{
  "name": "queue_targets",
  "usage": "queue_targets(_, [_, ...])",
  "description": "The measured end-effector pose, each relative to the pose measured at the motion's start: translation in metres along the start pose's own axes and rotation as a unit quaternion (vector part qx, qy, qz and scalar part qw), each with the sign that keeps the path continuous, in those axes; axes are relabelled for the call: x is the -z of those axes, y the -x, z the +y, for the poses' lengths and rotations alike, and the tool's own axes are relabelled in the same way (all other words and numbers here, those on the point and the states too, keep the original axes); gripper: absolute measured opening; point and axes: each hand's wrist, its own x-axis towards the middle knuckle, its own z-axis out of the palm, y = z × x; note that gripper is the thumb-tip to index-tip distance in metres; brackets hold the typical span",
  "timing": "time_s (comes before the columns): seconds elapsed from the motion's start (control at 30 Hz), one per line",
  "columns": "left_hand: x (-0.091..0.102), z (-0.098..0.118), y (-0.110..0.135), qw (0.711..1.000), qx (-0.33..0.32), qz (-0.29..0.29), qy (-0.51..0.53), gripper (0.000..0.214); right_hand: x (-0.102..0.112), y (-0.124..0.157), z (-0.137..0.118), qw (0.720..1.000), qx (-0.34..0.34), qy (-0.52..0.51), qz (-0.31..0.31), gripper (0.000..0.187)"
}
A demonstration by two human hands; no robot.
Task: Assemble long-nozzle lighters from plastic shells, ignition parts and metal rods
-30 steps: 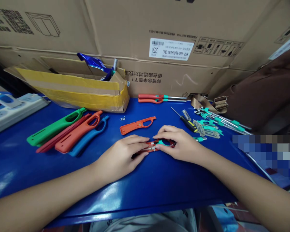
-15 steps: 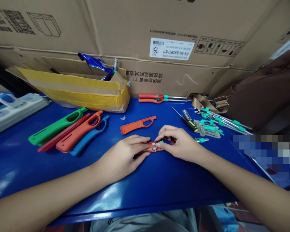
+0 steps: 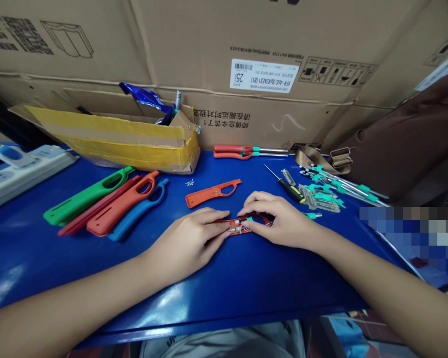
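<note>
Both my hands rest on the blue table point(image 3: 227, 288) around a red plastic handle shell point(image 3: 242, 223) with teal and metal parts inside. My left hand point(image 3: 188, 241) pinches its left end, fingers closed on it. My right hand point(image 3: 278, 219) curls over its right end, fingertips pressing on the inner parts. A second, orange handle shell point(image 3: 212, 192) lies bare just beyond them.
Green, red, orange and blue handle shells point(image 3: 104, 204) lie at the left. A taped cardboard box point(image 3: 115, 139) stands behind them. Two assembled red tools point(image 3: 246, 151) lie at the back. A screwdriver point(image 3: 289, 188) and teal-tipped metal parts point(image 3: 332, 191) lie right. Large cartons wall the back.
My right hand's fingertips shifted slightly left over the shell's inner parts. My left hand has stayed where it was, on the shell's left end.
</note>
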Motion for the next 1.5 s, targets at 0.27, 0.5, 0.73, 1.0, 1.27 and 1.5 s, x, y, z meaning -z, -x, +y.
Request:
queue_targets(0.27, [0.0019,0.0019,0.0013,1.000,0.007,-0.012,0.008,0.027,-0.0012,0.0010,0.0001,0.998,0.024,0.046,-0.020,0.014])
queue_targets(0.5, [0.0021,0.0025,-0.0026,0.997,0.023,-0.011,0.073,0.026,-0.0005,0.0012,0.0004,0.998,0.042,0.050,-0.020,0.013])
queue_targets(0.73, [0.0009,0.0003,0.0000,0.992,0.029,-0.026,0.121,0.020,0.0047,0.0050,-0.0029,0.994,0.048,0.082,-0.055,0.021])
queue_targets(1.0, [0.0026,0.0013,-0.0009,0.991,0.021,-0.036,0.124,0.020,0.0055,0.0057,-0.0038,0.986,0.059,0.137,-0.080,0.026])
queue_targets(1.27, [0.0065,0.0040,-0.0012,0.999,0.009,-0.043,0.010,0.022,0.0029,0.0059,-0.0052,0.987,0.042,0.141,-0.071,0.020])
queue_targets(1.5, [0.0060,-0.0046,-0.0030,0.999,-0.016,-0.028,-0.028,0.024,0.0004,0.0027,0.0005,0.991,0.035,0.121,-0.038,0.021])
